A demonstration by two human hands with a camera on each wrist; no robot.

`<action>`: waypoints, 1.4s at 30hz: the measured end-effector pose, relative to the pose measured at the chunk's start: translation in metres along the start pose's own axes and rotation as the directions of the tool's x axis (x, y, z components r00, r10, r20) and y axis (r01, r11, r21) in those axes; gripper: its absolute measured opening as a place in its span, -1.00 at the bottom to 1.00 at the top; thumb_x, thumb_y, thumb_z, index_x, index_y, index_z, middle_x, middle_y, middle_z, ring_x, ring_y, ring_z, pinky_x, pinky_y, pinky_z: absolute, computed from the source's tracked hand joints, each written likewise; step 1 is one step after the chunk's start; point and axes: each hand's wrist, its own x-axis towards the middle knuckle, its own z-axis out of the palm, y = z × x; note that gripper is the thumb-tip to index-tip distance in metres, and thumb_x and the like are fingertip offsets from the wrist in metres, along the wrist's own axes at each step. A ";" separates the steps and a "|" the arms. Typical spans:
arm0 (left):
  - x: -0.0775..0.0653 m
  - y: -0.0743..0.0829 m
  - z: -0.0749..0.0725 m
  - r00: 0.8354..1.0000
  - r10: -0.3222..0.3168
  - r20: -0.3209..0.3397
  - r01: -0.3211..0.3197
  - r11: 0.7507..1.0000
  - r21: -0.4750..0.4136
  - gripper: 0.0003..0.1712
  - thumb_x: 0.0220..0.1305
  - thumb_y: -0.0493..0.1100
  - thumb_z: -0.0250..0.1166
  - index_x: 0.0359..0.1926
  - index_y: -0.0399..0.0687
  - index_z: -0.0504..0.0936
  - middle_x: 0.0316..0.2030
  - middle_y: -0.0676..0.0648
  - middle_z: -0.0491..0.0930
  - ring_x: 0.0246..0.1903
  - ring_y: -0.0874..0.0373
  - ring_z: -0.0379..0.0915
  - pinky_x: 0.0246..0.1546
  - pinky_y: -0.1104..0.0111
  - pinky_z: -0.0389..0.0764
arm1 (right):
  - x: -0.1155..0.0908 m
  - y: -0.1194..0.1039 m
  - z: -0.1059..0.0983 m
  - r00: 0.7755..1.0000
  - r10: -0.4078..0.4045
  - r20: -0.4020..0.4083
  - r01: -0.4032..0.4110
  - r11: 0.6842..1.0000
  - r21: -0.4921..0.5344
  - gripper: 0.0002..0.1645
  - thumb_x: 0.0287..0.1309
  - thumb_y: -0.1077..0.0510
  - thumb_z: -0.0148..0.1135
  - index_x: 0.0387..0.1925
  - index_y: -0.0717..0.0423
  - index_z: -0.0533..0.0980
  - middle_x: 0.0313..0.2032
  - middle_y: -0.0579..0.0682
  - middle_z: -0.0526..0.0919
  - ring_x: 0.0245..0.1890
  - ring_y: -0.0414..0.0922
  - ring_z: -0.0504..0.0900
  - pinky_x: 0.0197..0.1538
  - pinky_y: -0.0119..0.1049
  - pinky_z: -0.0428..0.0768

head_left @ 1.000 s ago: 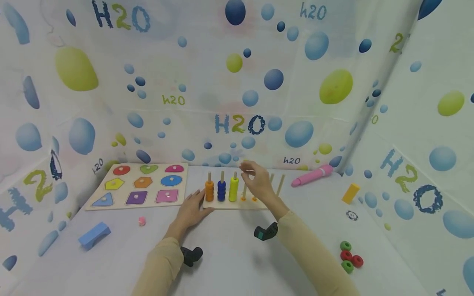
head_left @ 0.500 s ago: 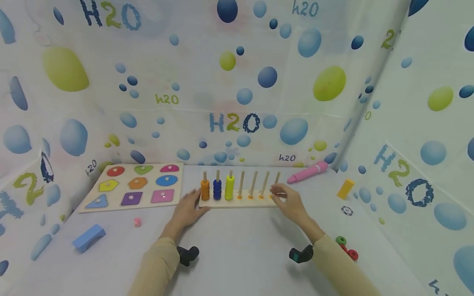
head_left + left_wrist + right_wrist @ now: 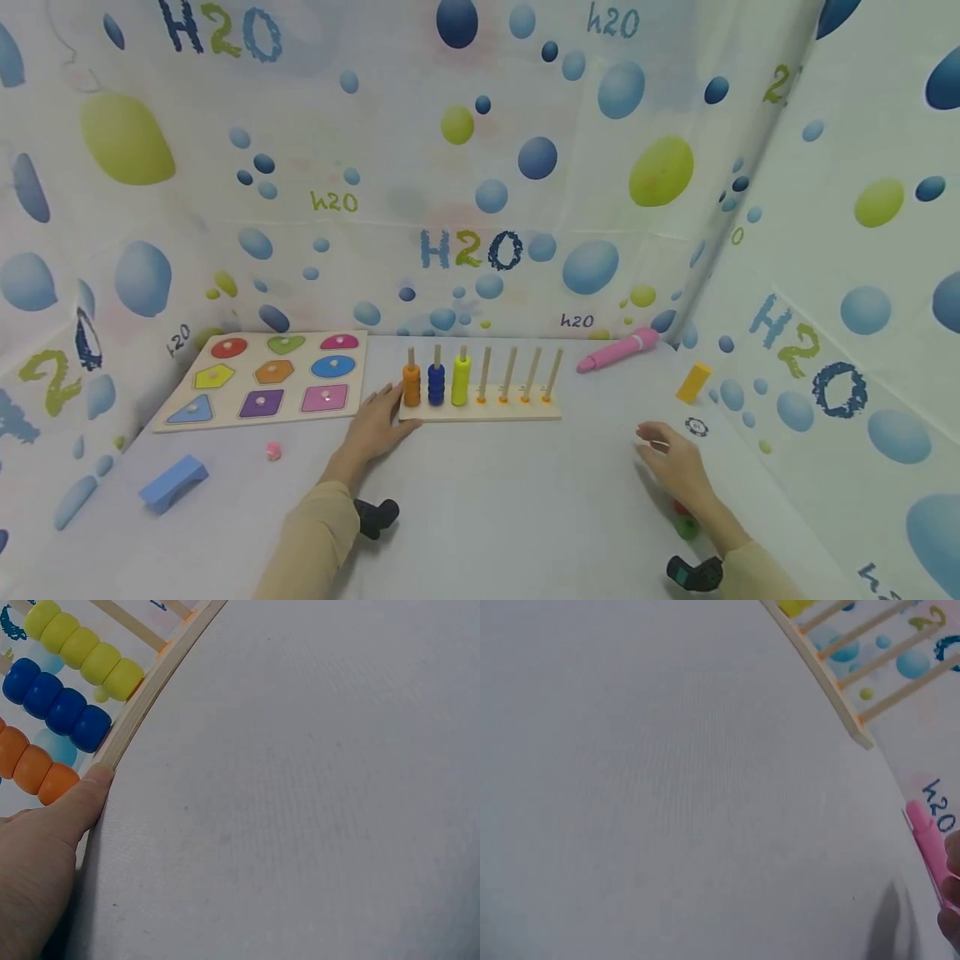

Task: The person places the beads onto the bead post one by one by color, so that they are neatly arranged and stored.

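A wooden bead-stacking pegboard [image 3: 517, 412] stands mid-table with a row of upright pegs. Orange beads [image 3: 412, 387], blue beads [image 3: 437, 387] and yellow beads [image 3: 461, 382] fill its three leftmost pegs; the others are bare. At its left end, my left hand [image 3: 375, 427] holds the base, the thumb on the front edge, as the left wrist view also shows. My right hand [image 3: 675, 462] is over the table at right, fingers loosely bent, nothing visible in it. Beneath it show a green bead [image 3: 686, 527] and part of a red bead [image 3: 680, 507]; the hand hides more.
A shape puzzle board [image 3: 300, 417] lies at back left. In front of it are a blue block [image 3: 173, 484] and a small pink piece [image 3: 273, 451]. A pink marker-like stick [image 3: 618, 350], a yellow block [image 3: 693, 382] and a round patterned chip [image 3: 697, 427] lie at right.
My right hand has moved from above the pegs, past the board's right end, to the right and nearer me, over the loose beads. The left hand stays on the base.
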 end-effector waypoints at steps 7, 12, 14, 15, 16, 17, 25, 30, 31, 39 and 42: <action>0.000 -0.001 -0.001 1.000 0.007 -0.001 -0.007 1.000 0.001 -0.04 0.17 0.19 0.28 0.43 -0.16 0.11 0.37 -0.29 0.13 0.35 -0.31 -0.07 0.29 -0.18 0.01 | -0.025 0.010 -0.021 0.984 0.180 0.007 -0.178 0.980 -0.092 -0.58 0.16 0.15 0.26 0.03 0.22 0.45 -0.09 0.16 0.63 -0.04 0.12 0.57 0.00 0.05 0.56; 0.001 -0.002 -0.002 1.000 0.005 -0.011 -0.005 1.000 -0.004 -0.05 0.17 0.19 0.29 0.43 -0.15 0.12 0.37 -0.29 0.13 0.34 -0.32 -0.07 0.28 -0.19 0.01 | -0.032 0.006 -0.024 0.966 0.256 0.024 -0.252 0.962 -0.109 -0.52 0.14 0.09 0.28 0.04 0.25 0.44 -0.08 0.22 0.62 -0.06 0.14 0.58 -0.05 0.03 0.58; 0.001 -0.003 -0.001 1.000 0.006 -0.015 -0.006 1.000 0.000 -0.05 0.17 0.19 0.28 0.42 -0.15 0.12 0.37 -0.29 0.13 0.34 -0.32 -0.06 0.28 -0.19 0.02 | -0.034 0.005 -0.023 0.960 0.278 0.022 -0.275 0.956 -0.106 -0.53 0.12 0.12 0.29 0.03 0.26 0.45 -0.09 0.22 0.62 -0.08 0.14 0.59 -0.06 0.02 0.58; 0.001 -0.003 -0.001 1.000 0.008 -0.015 -0.008 1.000 0.004 -0.05 0.17 0.19 0.28 0.42 -0.16 0.13 0.36 -0.29 0.13 0.34 -0.32 -0.06 0.28 -0.18 0.02 | -0.034 0.004 -0.022 0.958 0.285 0.020 -0.281 0.953 -0.110 -0.54 0.10 0.14 0.30 0.02 0.26 0.45 -0.10 0.22 0.63 -0.09 0.13 0.60 -0.06 0.02 0.58; 0.001 -0.003 -0.001 1.000 0.012 -0.015 -0.012 1.000 0.009 -0.05 0.18 0.19 0.28 0.42 -0.16 0.12 0.36 -0.29 0.14 0.34 -0.31 -0.06 0.29 -0.18 0.02 | -0.035 0.004 -0.022 0.958 0.287 0.020 -0.283 0.953 -0.109 -0.54 0.08 0.17 0.30 0.01 0.27 0.46 -0.11 0.22 0.63 -0.11 0.12 0.60 -0.06 0.02 0.58; 0.000 -0.003 -0.001 1.000 0.014 -0.015 -0.013 1.000 0.014 -0.05 0.18 0.19 0.28 0.42 -0.17 0.12 0.36 -0.29 0.14 0.34 -0.31 -0.05 0.29 -0.17 0.02 | -0.036 0.003 -0.021 0.958 0.286 0.019 -0.282 0.953 -0.110 -0.55 0.06 0.20 0.30 -0.01 0.28 0.46 -0.12 0.22 0.63 -0.11 0.12 0.61 -0.06 0.01 0.58; -0.001 0.002 -0.002 1.000 0.018 -0.011 -0.018 1.000 -0.005 -0.06 0.18 0.17 0.29 0.42 -0.17 0.13 0.36 -0.30 0.15 0.34 -0.33 -0.05 0.28 -0.19 0.03 | -0.042 0.001 -0.027 0.956 0.293 0.035 -0.283 0.945 -0.166 -0.54 -0.06 0.24 0.33 -0.07 0.32 0.49 -0.19 0.22 0.64 -0.18 0.13 0.60 -0.10 0.04 0.58; 0.001 0.001 -0.003 0.999 0.024 -0.023 -0.024 1.000 0.008 -0.06 0.18 0.17 0.29 0.42 -0.18 0.13 0.36 -0.30 0.15 0.33 -0.33 -0.04 0.28 -0.18 0.03 | -0.041 0.000 -0.031 0.962 0.271 0.028 -0.260 0.945 -0.199 -0.58 -0.09 0.25 0.33 -0.12 0.32 0.51 -0.29 0.16 0.67 -0.23 0.12 0.61 -0.13 0.03 0.59; 0.002 0.000 -0.003 0.999 0.026 -0.023 -0.025 1.000 0.009 -0.06 0.18 0.17 0.29 0.42 -0.18 0.13 0.35 -0.30 0.15 0.33 -0.33 -0.04 0.28 -0.18 0.02 | -0.041 -0.001 -0.030 0.964 0.265 0.022 -0.256 0.947 -0.196 -0.58 -0.08 0.25 0.33 -0.11 0.31 0.51 -0.30 0.16 0.67 -0.22 0.12 0.62 -0.13 0.03 0.59; 0.001 -0.002 -0.001 1.000 0.005 -0.014 -0.005 1.000 0.002 -0.05 0.17 0.19 0.28 0.43 -0.14 0.12 0.36 -0.29 0.14 0.33 -0.34 -0.05 0.28 -0.19 0.03 | -0.026 -0.007 -0.016 0.987 0.158 -0.028 -0.160 0.982 -0.095 -0.62 -0.03 0.34 0.30 -0.08 0.28 0.52 -0.23 0.15 0.67 -0.21 0.06 0.65 -0.18 -0.12 0.65; 0.000 0.000 0.000 1.000 0.001 -0.009 -0.001 1.000 -0.005 -0.05 0.17 0.19 0.29 0.43 -0.12 0.11 0.36 -0.28 0.14 0.34 -0.33 -0.06 0.28 -0.19 0.03 | -0.016 -0.015 -0.005 0.993 0.114 -0.029 -0.115 0.993 -0.036 -0.61 -0.01 0.37 0.28 -0.06 0.27 0.51 -0.20 0.12 0.66 -0.18 0.04 0.64 -0.16 -0.17 0.65</action>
